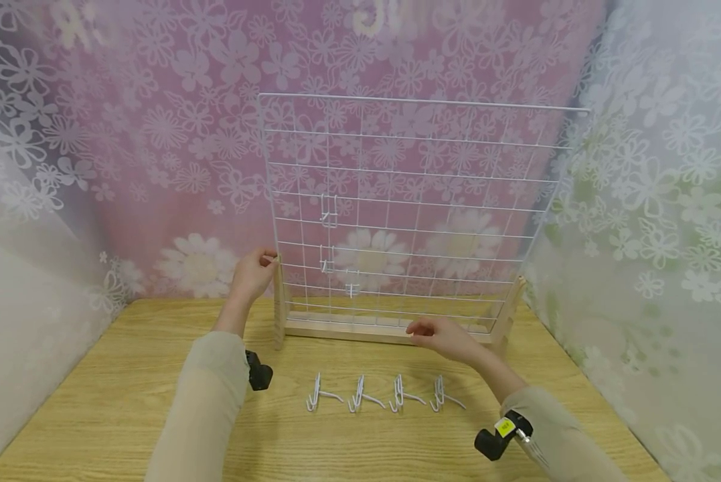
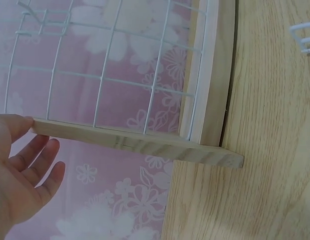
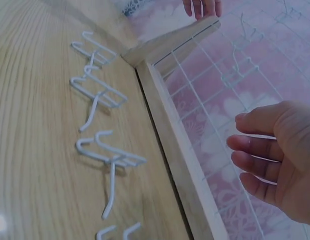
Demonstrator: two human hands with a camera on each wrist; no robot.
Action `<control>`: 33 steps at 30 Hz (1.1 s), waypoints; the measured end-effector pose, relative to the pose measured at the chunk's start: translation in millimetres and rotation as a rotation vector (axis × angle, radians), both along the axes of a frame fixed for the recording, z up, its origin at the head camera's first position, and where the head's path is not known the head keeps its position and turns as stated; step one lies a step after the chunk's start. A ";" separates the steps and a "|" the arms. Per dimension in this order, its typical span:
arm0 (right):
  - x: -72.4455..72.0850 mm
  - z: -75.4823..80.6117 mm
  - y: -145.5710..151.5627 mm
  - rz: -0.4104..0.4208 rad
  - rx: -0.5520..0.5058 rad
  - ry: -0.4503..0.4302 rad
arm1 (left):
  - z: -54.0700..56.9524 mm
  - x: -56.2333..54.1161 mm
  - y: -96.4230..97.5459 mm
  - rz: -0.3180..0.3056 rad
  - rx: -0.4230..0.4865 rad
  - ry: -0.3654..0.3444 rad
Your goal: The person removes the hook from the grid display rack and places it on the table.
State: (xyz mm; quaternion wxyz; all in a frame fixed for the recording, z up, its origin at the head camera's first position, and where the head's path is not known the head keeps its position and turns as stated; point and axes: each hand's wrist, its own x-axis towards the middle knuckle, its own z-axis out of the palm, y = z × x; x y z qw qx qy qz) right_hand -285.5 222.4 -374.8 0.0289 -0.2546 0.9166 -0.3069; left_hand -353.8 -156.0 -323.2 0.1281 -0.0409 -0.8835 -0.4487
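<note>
A white wire grid panel [image 1: 402, 201] stands upright in a wooden stand [image 1: 336, 329]. My left hand [image 1: 254, 273] is at the stand's left side; in the left wrist view, its thumb and index finger pinch the end of the wooden side post [image 2: 129, 142]. My right hand [image 1: 441, 337] hovers before the lower part of the grid, its loosely bent fingers [image 3: 255, 145] holding nothing. Three white wire hooks hang on the grid's left half: an upper hook [image 1: 329, 213], a middle hook [image 1: 327, 260] and a lower hook [image 1: 352, 286].
Several loose white hooks, among them the leftmost hook [image 1: 318, 395] and the rightmost hook [image 1: 440, 395], lie in a row on the wood-grain table [image 1: 312, 452] before the stand. Flowered pink cloth [image 1: 173, 174] hangs behind, with pale flowered cloth [image 1: 673, 221] at the right.
</note>
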 end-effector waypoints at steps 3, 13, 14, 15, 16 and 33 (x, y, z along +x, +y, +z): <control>-3.4 6.6 -8.7 0.005 -0.005 0.003 | 0.7 -0.2 0.8 0.012 0.026 -0.013; -14.2 24.6 -35.0 -0.004 -0.084 0.012 | 1.7 0.1 2.2 0.030 0.041 -0.014; -15.0 26.1 -37.7 -0.010 -0.103 0.006 | 1.7 0.2 2.4 0.033 0.042 -0.017; -16.1 27.5 -40.5 -0.017 -0.131 -0.001 | 1.8 0.5 2.7 0.036 0.041 -0.018; -17.5 28.9 -43.1 -0.021 -0.162 -0.008 | 1.6 0.5 3.0 0.038 0.040 -0.022; -32.7 50.7 -74.3 -0.154 -0.385 -0.092 | -0.5 2.2 2.4 0.029 0.023 -0.007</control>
